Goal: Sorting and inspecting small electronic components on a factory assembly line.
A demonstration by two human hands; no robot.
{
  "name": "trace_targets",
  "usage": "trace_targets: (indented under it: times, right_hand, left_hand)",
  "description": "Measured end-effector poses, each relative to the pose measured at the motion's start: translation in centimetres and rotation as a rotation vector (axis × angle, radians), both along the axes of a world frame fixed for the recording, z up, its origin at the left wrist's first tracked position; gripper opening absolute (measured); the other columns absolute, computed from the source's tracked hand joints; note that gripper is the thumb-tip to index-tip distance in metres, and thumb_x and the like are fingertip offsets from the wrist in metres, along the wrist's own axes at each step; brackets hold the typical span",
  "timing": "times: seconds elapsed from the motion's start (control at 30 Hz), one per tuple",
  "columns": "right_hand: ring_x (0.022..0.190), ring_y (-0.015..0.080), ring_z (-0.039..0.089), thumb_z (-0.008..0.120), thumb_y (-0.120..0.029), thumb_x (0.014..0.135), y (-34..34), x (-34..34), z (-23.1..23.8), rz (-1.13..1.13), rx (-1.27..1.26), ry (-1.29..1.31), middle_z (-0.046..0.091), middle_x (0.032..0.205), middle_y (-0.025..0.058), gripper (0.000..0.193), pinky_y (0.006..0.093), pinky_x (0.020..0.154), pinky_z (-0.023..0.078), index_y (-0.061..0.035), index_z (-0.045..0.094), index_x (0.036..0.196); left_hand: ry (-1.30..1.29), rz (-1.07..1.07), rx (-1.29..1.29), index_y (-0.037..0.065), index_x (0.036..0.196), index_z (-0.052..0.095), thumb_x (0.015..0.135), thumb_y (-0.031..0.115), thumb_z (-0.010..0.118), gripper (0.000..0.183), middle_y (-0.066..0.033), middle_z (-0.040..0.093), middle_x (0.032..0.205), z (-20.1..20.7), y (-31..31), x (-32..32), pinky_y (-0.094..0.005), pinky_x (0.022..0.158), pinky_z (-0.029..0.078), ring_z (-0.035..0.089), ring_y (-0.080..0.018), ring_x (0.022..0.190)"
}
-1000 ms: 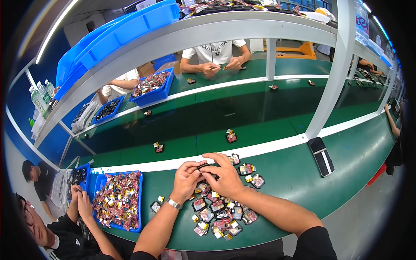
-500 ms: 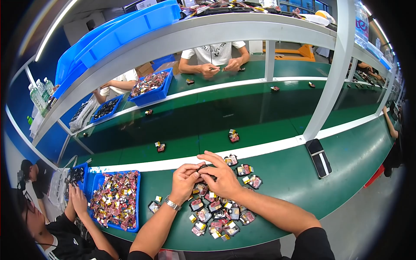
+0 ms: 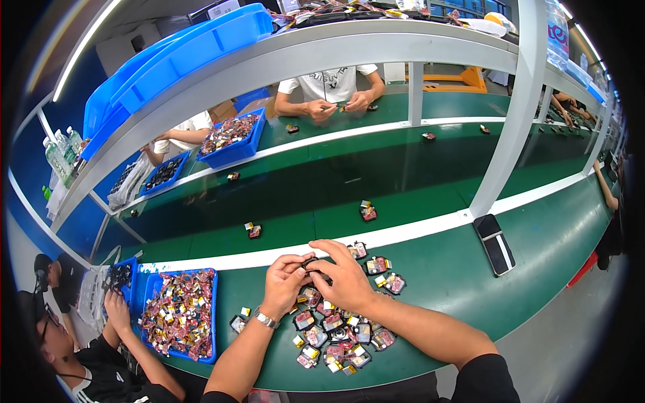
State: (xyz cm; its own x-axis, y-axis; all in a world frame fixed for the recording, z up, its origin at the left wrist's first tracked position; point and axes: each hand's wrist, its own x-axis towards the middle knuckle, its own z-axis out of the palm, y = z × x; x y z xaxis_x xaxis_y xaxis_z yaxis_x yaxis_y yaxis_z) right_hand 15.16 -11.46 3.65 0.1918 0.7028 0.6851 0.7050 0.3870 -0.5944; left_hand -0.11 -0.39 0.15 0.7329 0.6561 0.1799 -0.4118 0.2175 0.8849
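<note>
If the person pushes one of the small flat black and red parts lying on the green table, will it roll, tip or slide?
A small flat black and red part would probably slide, not roll: each lies flat and low on the smooth green table. It seems light, since both the left hand and right hand hold one by fingertips. Pushed, it would likely bump its close neighbours.

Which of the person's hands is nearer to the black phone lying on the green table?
Right. The right hand is left of the phone, across bare table. The left hand is farther left, beyond the right hand; both meet over a small part.
</note>
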Motion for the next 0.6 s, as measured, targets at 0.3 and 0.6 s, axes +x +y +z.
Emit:
trace_targets:
  times: [0.3, 0.6]
  right_hand:
    - [0.116, 0.0331, 0.055, 0.069, -0.005, 0.079, 0.06, -0.02, 0.11, -0.003, -0.007, 0.01, 0.058, 0.125, 0.0131, 0.015, 0.0414, 0.097, 0.046, -0.0051, 0.068, 0.095]
    - [0.109, 0.0314, 0.058, 0.068, -0.004, 0.081, -0.05, 0.0, 0.24, 0.044, -0.032, 0.094, 0.059, 0.121, 0.0136, 0.014, 0.0388, 0.089, 0.051, -0.0023, 0.067, 0.094]
  left_hand:
    - [-0.016, 0.001, 0.008, 0.0, 0.116, 0.052, 0.096, -0.003, 0.055, 0.021, -0.0227, 0.056, 0.132, 0.25, -0.08, 0.07, -0.0399, 0.093, 0.058, 0.062, -0.0269, 0.115]
    - [0.02, 0.01, -0.003, -0.001, 0.117, 0.051, 0.095, -0.004, 0.055, 0.022, -0.0214, 0.057, 0.13, 0.39, -0.18, 0.1, -0.041, 0.095, 0.057, 0.061, -0.0263, 0.116]
